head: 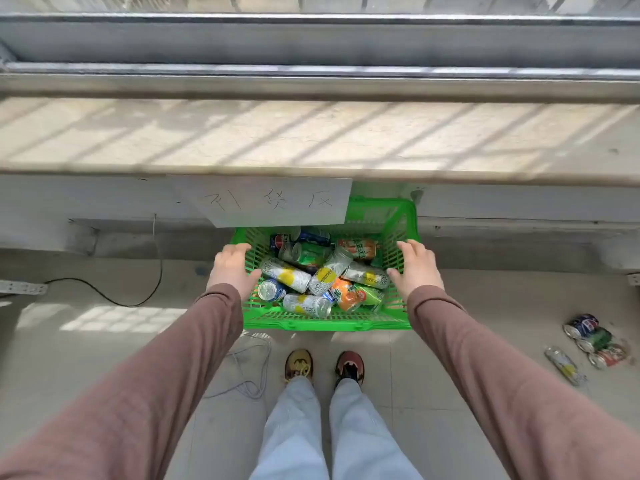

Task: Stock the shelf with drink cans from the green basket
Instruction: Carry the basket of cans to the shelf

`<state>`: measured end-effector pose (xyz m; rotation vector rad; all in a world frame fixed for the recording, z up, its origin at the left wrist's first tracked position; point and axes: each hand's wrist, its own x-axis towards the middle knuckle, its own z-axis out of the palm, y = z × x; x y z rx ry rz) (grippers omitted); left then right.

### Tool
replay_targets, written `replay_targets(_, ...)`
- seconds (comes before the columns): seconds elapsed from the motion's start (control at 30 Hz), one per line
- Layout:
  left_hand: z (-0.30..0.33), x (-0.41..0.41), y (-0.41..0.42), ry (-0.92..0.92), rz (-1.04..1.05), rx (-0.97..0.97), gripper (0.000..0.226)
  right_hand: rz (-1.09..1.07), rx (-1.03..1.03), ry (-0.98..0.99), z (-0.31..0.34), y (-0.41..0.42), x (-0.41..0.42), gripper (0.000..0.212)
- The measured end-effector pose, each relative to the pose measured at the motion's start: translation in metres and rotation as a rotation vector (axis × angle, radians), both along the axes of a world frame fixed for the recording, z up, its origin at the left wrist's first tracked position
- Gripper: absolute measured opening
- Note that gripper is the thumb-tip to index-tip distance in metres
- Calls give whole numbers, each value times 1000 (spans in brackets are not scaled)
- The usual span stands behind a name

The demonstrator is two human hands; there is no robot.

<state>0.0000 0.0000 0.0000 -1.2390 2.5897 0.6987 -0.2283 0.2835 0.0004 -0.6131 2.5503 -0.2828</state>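
A green plastic basket (329, 322) stands on the floor below a stone ledge, partly tucked under it. Several drink cans (320, 275) lie jumbled inside: silver-and-yellow, orange, green and blue ones. My left hand (232, 270) grips the basket's left rim, fingers over the outside and thumb inside. On the right rim lies my right hand (415, 270), fingers over the edge and thumb pointing inward. Neither hand holds a can. No shelf with stocked cans is in view.
A broad stone ledge (311, 136) runs across the view with a paper sign (273, 202) hanging off its front edge. Several loose cans (592, 344) lie on the floor at the right. A power strip (20, 288) and cables (249, 368) lie at the left. My feet stand just behind the basket.
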Motion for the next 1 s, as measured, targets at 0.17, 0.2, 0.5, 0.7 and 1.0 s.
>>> replay_targets(0.17,-26,11,-21,-107,156,54,78,-85,105,-39,-30,6,-11,71)
replay_targets(0.2,-32,10,-25,-116,174,66,78,-104,120,-45,-36,7,-13,72)
replay_targets(0.5,-73,-9,-49,-182,324,170,62,-323,163,-77,-78,3,-37,47)
replay_targets(0.7,-79,-17,-62,-303,347,163,44,-404,169,-148,-81,2,-49,44)
replay_targets(1.0,-44,-33,-27,-274,91,87,30,-514,152,-176,-55,85,-15,39)
